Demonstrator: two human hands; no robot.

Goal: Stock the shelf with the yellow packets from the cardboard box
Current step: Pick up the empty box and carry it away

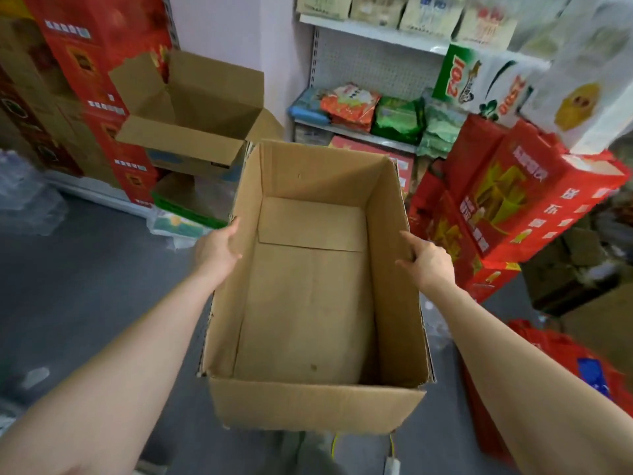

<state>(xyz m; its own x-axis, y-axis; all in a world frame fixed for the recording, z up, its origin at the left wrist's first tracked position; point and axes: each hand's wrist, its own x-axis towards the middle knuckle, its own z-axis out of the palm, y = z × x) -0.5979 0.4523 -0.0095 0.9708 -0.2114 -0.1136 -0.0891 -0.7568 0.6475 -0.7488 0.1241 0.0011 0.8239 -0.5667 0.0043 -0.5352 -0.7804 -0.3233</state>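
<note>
Head view: your left hand point(219, 250) and right hand point(428, 260) grip opposite side walls of the rectangular, matte-brown cardboard box point(317, 402), below the white metal shelf point(373, 32).

Both arms bare, stretched fwd and slightly inward from bottom corners of view. Left hand point(219, 250) at mid-left, palm facing in, thumb hooked over top edge of cardboard box point(308, 303), fingers hidden on outer side. Right hand point(426, 260) opposite, approx same height, thumb over rim, fingers curled round the outside wall. Wrists roughly straight, forearms angled toward each other.
</note>
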